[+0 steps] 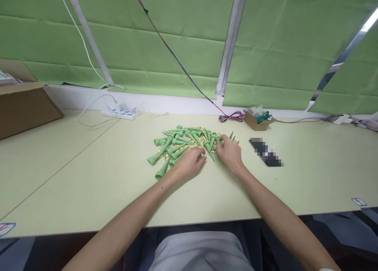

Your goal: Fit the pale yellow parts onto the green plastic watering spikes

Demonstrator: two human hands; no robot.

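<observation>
Green hollow plastic spikes (178, 139), each with a pointed tip and a wider capped end, lie in a loose pile on the table. Small pale yellow pieces (202, 138) are scattered among them. My left hand (190, 160) rests at the near side of the pile, fingers loosely curled and the thumb apart from them, with nothing visible in between. At the pile's right side, my right hand (230, 152) has its fingers bent into a pinch close to the spikes. Whatever is between those fingertips is too small or hidden to tell.
A dark phone-like object (265, 153), partly pixelated, lies right of the pile. Behind it stands a small cardboard box (256, 123) with plastic bags, beside coiled wires (232, 116). A power strip (122, 112) and a large cardboard box (28, 105) are at the left.
</observation>
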